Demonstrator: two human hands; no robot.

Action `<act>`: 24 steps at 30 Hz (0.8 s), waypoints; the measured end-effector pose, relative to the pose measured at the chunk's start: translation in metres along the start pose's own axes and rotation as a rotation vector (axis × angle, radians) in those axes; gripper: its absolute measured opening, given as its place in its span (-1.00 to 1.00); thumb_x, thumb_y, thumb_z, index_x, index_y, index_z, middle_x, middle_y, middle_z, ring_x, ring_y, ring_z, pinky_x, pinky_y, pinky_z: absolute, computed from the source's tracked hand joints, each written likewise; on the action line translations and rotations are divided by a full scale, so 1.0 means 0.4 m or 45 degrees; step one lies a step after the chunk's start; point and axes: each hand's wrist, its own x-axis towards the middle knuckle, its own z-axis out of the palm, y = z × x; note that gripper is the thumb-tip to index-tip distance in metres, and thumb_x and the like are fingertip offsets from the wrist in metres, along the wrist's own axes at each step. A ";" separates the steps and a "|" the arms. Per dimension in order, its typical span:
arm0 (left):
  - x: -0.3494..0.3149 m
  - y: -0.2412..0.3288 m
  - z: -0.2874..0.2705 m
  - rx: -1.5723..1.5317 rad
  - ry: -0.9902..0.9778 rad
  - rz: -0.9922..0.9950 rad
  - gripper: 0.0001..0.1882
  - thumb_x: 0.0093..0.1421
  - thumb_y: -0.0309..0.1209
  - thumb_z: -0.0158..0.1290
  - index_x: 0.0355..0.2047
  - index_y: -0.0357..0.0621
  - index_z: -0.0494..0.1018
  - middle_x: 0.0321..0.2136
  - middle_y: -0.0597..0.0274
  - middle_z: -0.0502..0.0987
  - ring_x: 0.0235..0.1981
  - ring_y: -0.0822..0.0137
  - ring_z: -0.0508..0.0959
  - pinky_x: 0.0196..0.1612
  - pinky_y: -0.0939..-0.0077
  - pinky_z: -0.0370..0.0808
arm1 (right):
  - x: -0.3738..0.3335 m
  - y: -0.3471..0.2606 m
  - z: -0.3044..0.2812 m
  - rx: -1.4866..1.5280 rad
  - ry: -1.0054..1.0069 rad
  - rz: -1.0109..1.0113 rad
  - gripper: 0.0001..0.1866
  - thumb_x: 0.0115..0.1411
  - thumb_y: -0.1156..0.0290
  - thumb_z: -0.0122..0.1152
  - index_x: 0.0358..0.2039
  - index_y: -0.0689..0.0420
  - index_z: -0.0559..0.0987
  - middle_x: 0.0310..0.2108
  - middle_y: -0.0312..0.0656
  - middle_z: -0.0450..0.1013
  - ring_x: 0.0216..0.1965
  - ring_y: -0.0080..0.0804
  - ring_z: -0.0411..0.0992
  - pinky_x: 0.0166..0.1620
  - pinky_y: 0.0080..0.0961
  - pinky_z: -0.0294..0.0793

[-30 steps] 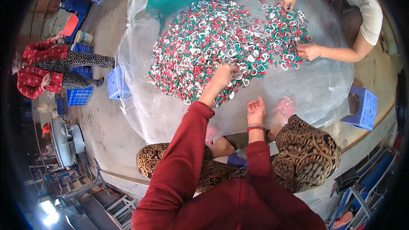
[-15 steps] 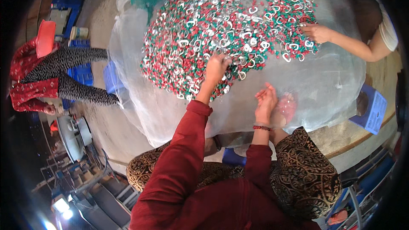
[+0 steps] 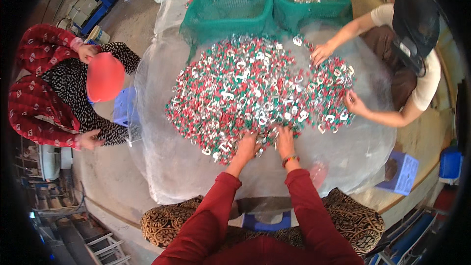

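A wide pile of small red and green pieces mixed with pale curved rings (image 3: pixel 240 76) lies spread on a translucent mesh sheet (image 3: pixel 191 176). At its near edge, my left hand (image 3: pixel 247 148) has its fingers down among the pieces, thumb apart. Close beside it, my right hand (image 3: pixel 285 142) reaches into the same edge with fingers stretched forward and a beaded bracelet on the wrist. Both hands look open, though their fingertips are partly hidden by the pieces. No piece shows clearly gripped in either hand.
Two green mesh-lined baskets (image 3: pixel 230 32) (image 3: pixel 314 14) stand behind the pile. A co-worker in a black cap (image 3: pixel 416 27) works the pile's right side with both hands. Another person in red patterned clothing (image 3: pixel 41 81) sits at the left. Blue plastic stools (image 3: pixel 405 174) flank the sheet.
My right hand has gone from over the bare sheet onto the pile's near edge, beside my left. The view has tilted up, bringing the baskets and both people more fully into sight.
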 end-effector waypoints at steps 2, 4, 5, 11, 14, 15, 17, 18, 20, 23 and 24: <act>-0.016 -0.028 0.058 0.186 0.179 0.135 -0.69 -0.05 -0.39 0.18 -0.28 -0.21 0.43 -0.32 -0.07 0.41 -0.30 -0.04 0.49 -0.24 0.19 0.46 | -0.023 0.014 0.004 -0.028 -0.064 -0.063 -0.56 -0.03 0.61 0.08 -0.06 0.08 0.41 -0.19 0.01 0.30 -0.18 0.05 0.30 -0.12 -0.19 0.36; -0.029 -0.049 0.087 0.214 0.084 0.139 -0.75 0.00 -0.39 0.13 -0.30 -0.21 0.44 -0.34 -0.05 0.40 -0.31 -0.04 0.49 -0.24 0.18 0.47 | -0.016 0.006 -0.004 0.022 -0.162 0.047 -0.64 -0.01 0.54 0.10 -0.12 0.09 0.47 -0.23 0.00 0.36 -0.22 0.01 0.36 -0.15 -0.20 0.38; -0.029 -0.063 0.095 0.235 0.029 0.133 -0.77 0.02 -0.39 0.11 -0.31 -0.21 0.44 -0.36 -0.05 0.40 -0.32 -0.04 0.50 -0.24 0.18 0.47 | -0.010 -0.001 -0.012 0.093 -0.179 0.076 -0.68 0.01 0.51 0.11 -0.15 0.10 0.50 -0.26 0.00 0.39 -0.23 -0.01 0.38 -0.17 -0.21 0.39; 0.006 -0.078 0.025 -0.014 0.138 0.018 -0.69 0.09 -0.15 0.04 -0.41 -0.16 0.52 -0.45 -0.02 0.50 -0.43 -0.01 0.53 -0.40 0.20 0.46 | -0.001 0.025 0.020 0.537 0.126 0.005 -0.74 0.10 0.24 0.13 -0.25 0.10 0.56 -0.36 -0.02 0.44 -0.28 -0.01 0.39 -0.23 -0.21 0.38; -0.014 -0.104 -0.045 -0.952 0.027 -0.522 -0.75 0.08 -0.24 0.08 -0.55 -0.18 0.48 -0.61 0.23 0.49 -0.59 0.40 0.45 -0.44 0.37 0.46 | 0.085 -0.046 -0.100 0.604 -0.348 -0.123 -0.69 0.10 0.24 0.05 -0.52 0.26 0.51 -0.58 0.13 0.42 -0.48 0.07 0.42 -0.42 -0.13 0.38; -0.002 -0.045 -0.051 -1.484 0.068 -0.594 -0.79 0.07 -0.28 0.09 -0.54 -0.16 0.46 -0.53 0.23 0.50 -0.52 0.38 0.48 -0.42 0.38 0.49 | 0.129 -0.004 -0.143 0.309 -0.274 -0.214 -0.67 0.12 0.23 0.03 -0.54 0.28 0.51 -0.58 0.13 0.42 -0.52 0.02 0.44 -0.41 -0.18 0.41; -0.026 -0.018 -0.102 -2.219 0.164 -0.568 -0.85 0.04 -0.35 0.10 -0.49 -0.17 0.42 -0.40 0.21 0.49 -0.41 0.31 0.51 -0.39 0.41 0.55 | 0.196 -0.067 -0.294 0.320 -0.468 -0.249 -0.73 0.14 0.34 -0.01 -0.52 0.29 0.49 -0.64 0.00 0.43 -0.60 -0.27 0.47 -0.47 -0.30 0.44; -0.026 -0.010 -0.119 -2.451 0.132 -0.415 -0.85 0.02 -0.39 0.10 -0.46 -0.19 0.40 -0.36 0.17 0.48 -0.37 0.27 0.52 -0.37 0.42 0.58 | 0.226 -0.087 -0.379 0.371 -0.629 -0.168 -0.76 0.15 0.37 -0.02 -0.49 0.29 0.48 -0.66 -0.06 0.44 -0.62 -0.39 0.47 -0.51 -0.36 0.45; -0.029 -0.004 -0.156 -2.658 0.075 -0.259 -0.86 0.00 -0.45 0.07 -0.44 -0.23 0.38 -0.41 0.13 0.47 -0.38 0.23 0.52 -0.40 0.55 0.59 | 0.236 -0.155 -0.547 0.581 -0.769 -0.101 -0.83 0.15 0.41 -0.02 -0.44 0.24 0.47 -0.65 -0.18 0.45 -0.60 -0.51 0.46 -0.56 -0.51 0.44; -0.019 0.005 -0.196 -2.738 -0.053 0.009 -0.85 -0.03 -0.44 0.08 -0.44 -0.16 0.36 -0.46 0.17 0.40 -0.44 0.28 0.48 -0.45 0.61 0.54 | 0.220 -0.168 -0.685 0.775 -1.196 -0.066 -0.87 0.18 0.40 0.03 -0.34 0.18 0.48 -0.58 -0.24 0.46 -0.59 -0.54 0.45 -0.56 -0.61 0.45; -0.022 0.025 -0.216 -2.729 -0.060 0.045 -0.82 -0.03 -0.44 0.08 -0.39 -0.12 0.35 -0.45 0.18 0.40 -0.47 0.31 0.45 -0.47 0.62 0.48 | 0.194 -0.166 -0.716 0.869 -1.321 0.021 -0.86 0.18 0.40 0.04 -0.32 0.18 0.49 -0.56 -0.23 0.47 -0.57 -0.53 0.46 -0.55 -0.61 0.45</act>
